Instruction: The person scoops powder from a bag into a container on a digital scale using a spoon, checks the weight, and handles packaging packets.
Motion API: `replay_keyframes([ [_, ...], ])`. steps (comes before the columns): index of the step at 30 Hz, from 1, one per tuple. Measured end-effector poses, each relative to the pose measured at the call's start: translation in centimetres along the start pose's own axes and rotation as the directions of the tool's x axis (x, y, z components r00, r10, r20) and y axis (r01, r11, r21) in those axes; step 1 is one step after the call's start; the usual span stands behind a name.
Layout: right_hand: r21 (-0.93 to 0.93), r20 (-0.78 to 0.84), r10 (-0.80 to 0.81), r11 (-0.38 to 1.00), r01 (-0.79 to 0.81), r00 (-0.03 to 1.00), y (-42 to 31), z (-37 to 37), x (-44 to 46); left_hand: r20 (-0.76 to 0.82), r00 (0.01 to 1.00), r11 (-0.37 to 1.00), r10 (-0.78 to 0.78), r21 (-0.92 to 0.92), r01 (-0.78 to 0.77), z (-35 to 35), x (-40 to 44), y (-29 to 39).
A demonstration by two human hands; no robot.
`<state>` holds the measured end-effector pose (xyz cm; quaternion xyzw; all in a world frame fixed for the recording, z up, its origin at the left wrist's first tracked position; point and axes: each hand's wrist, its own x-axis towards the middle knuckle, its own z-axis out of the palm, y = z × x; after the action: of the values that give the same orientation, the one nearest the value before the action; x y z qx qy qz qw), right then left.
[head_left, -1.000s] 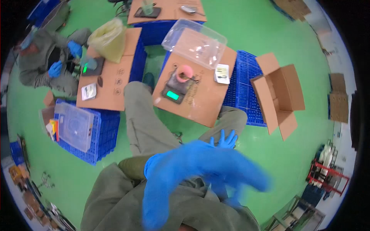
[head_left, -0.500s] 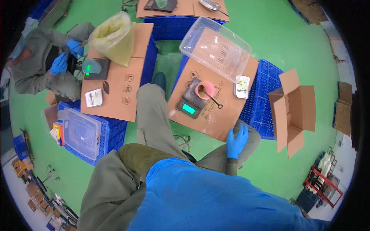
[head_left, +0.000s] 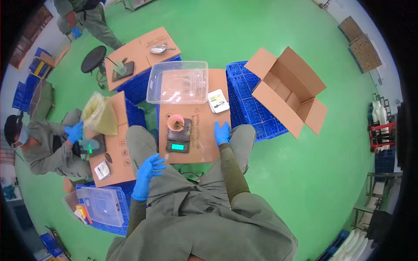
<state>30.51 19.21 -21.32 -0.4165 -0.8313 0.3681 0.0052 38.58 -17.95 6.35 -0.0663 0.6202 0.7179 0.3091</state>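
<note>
My left hand (head_left: 148, 176), in a blue glove, hovers over my left thigh with fingers apart, nothing visible in it. My right hand (head_left: 222, 133), also blue-gloved, lies open at the right edge of the cardboard sheet (head_left: 204, 145), beside my right knee. On that sheet, a pink cup (head_left: 175, 122) stands on a black digital scale (head_left: 178, 138) whose display glows green. Whether a spoon is inside the cup is hard to make out. A small white tray with a printed label (head_left: 218, 101) sits beyond my right hand. Behind the scale is a clear plastic bin (head_left: 177, 82).
An open carton (head_left: 289, 89) rests on blue crates (head_left: 248, 104) at the right. To the left, a co-worker (head_left: 48, 141) sits by another cardboard-topped table with a yellowish bag (head_left: 100, 114). A metal scoop (head_left: 162, 48) lies on the far table; another person (head_left: 89, 19) stands beyond.
The view has turned and shifted. My left hand, a large blue shape near the camera before, is now lowered over my thigh. My right hand has gone from my knee to the cardboard edge.
</note>
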Motion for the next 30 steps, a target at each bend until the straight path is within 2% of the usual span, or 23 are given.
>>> replay_keyframes([
  [1,0.017,0.006,-0.002,1.000,0.002,1.000,-0.4,0.3,-0.1,-0.071,0.997,1.000,0.028,0.017,-0.026,-0.5,-1.2,0.0],
  [3,0.001,0.071,-0.045,0.999,0.045,0.996,-0.5,0.6,0.5,-0.195,0.962,0.959,0.194,0.244,-0.144,-0.1,-3.3,0.2],
  [4,0.004,-0.326,-0.312,0.944,0.331,0.893,2.1,3.9,1.6,-0.264,0.925,0.920,0.273,0.353,-0.171,0.3,-4.2,0.1],
  [5,-0.045,-0.439,-0.456,0.872,0.488,0.774,3.7,4.3,2.2,-0.277,0.907,0.866,0.317,0.474,-0.158,0.0,-4.5,-0.9],
  [6,0.031,-0.392,-0.493,0.837,0.547,0.777,3.6,4.1,2.3,-0.332,0.875,0.807,0.353,0.582,-0.105,-1.0,-5.1,-2.1],
  [7,0.223,-0.250,-0.458,0.830,0.511,0.853,2.8,3.4,2.0,-0.325,0.868,0.789,0.376,0.604,-0.115,-1.5,-5.9,-2.7],
  [8,0.407,-0.121,-0.434,0.798,0.444,0.893,1.5,3.0,2.0,-0.413,0.871,0.785,0.266,0.617,0.052,-0.7,-7.6,-1.4],
  [9,0.561,-0.007,-0.391,0.760,0.327,0.920,0.2,3.0,2.4,-0.374,0.852,0.780,0.367,0.623,-0.063,-1.6,-8.2,-3.4],
  [10,0.653,0.099,-0.331,0.733,0.190,0.938,-1.8,2.0,1.4,-0.436,0.839,0.799,0.325,0.602,0.004,-1.5,-9.1,-4.2],
  [12,0.725,0.204,-0.278,0.688,0.046,0.939,-4.7,0.1,-0.8,-0.500,0.823,0.827,0.269,0.558,0.069,-2.2,-11.6,-6.3],
  [13,0.723,0.272,-0.644,0.627,0.289,0.715,-5.9,-3.2,-2.8,-0.515,0.817,0.839,0.261,0.540,0.073,-2.4,-11.3,-7.7],
  [16,0.709,0.290,-0.580,0.664,0.236,0.761,-9.0,-1.0,2.5,-0.484,0.852,0.842,0.200,0.530,0.104,-2.5,-10.4,-10.7],
  [17,0.436,0.096,-0.704,0.665,0.606,0.704,-9.8,-0.8,3.7,-0.488,0.852,0.857,0.192,0.507,0.097,-2.5,-10.5,-11.6],
  [18,0.048,-0.010,-0.827,0.561,0.827,0.562,-11.0,-1.2,4.8,-0.501,0.846,0.872,0.184,0.481,0.095,-2.2,-10.1,-12.2],
  [19,-0.084,0.050,-0.869,0.488,0.869,0.493,-14.5,-3.0,2.7,-0.484,0.861,0.881,0.156,0.462,0.100,-1.9,-9.9,-11.7],
  [21,-0.148,0.180,-0.897,0.380,0.913,0.403,-18.9,-2.1,2.7,-0.497,0.864,0.898,0.085,0.414,0.150,-2.5,-10.3,-9.3],
  [22,-0.164,0.248,-0.898,0.331,0.929,0.364,-20.2,-1.7,2.9,-0.520,0.842,0.905,0.140,0.412,0.105,-2.4,-10.1,-9.0],
  [24,-0.200,0.323,-0.909,0.208,0.957,0.265,-21.3,-0.8,4.4,-0.542,0.839,0.942,-0.057,0.249,0.225,-2.7,-9.8,-7.9],
  [25,-0.227,0.401,-0.872,0.202,0.953,0.280,-20.5,1.5,6.0,-0.535,0.830,0.943,-0.157,0.168,0.287,-3.8,-8.3,-8.7],
  [27,-0.255,0.555,-0.779,0.176,0.951,0.294,-19.7,3.8,7.6,-0.542,0.824,0.967,-0.165,0.075,0.244,-4.5,-7.1,-9.4],
  [28,-0.239,0.481,-0.859,0.063,0.969,0.174,-18.8,5.1,8.4,-0.536,0.820,0.969,-0.198,0.020,0.248,-4.7,-6.8,-9.3],
  [30,-0.282,0.517,-0.820,0.107,0.953,0.245,-18.6,6.0,8.8,-0.536,0.807,0.966,-0.247,-0.071,0.249,-4.8,-6.7,-8.5],
])
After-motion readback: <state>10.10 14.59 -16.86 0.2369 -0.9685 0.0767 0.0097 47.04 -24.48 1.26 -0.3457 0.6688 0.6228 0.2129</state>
